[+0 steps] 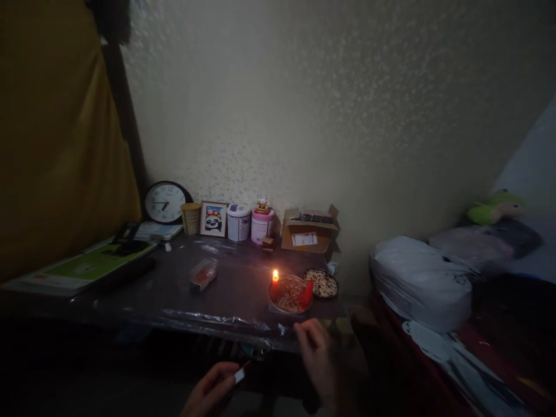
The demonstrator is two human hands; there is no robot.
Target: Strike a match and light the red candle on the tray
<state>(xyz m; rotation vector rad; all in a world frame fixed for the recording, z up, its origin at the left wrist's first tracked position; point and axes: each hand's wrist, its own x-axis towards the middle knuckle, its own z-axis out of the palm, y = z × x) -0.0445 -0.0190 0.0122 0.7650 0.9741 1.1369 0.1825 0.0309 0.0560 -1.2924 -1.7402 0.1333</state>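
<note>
In the dim light my left hand pinches a small white box, with a thin stick showing at its top. My right hand is raised near the table's front edge, its fingers drawn together; whatever they may hold is too small to make out. Beyond it a lit red candle stands at the left rim of a round dish filled with small pieces. A red object sits at that dish's right side. Behind it is a second dish full of pale sticks.
On the plastic-covered table lies a small packet. Along the wall stand a clock, a framed picture, tins and an open carton. White bags lie at the right.
</note>
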